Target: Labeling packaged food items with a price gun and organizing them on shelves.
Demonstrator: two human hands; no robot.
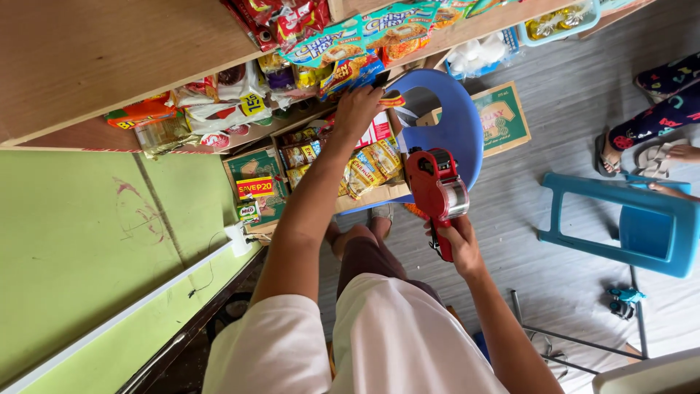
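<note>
Right hand (pixel 458 244) grips red price-label gun (pixel 436 191). Left hand (pixel 357 109) reaches among snack packets (pixel 348 73) on wooden shelf (pixel 87 51); fingertips hidden, so its grasp cannot be determined.

left fingertips: hidden behind snack packets (pixel 332 73) at 12 o'clock
co-worker's legs (pixel 656 117): cut off by edge at 3 o'clock
white chair (pixel 649 376): cropped at 5 o'clock
carton contents (pixel 364 171): partly behind forearm
</note>
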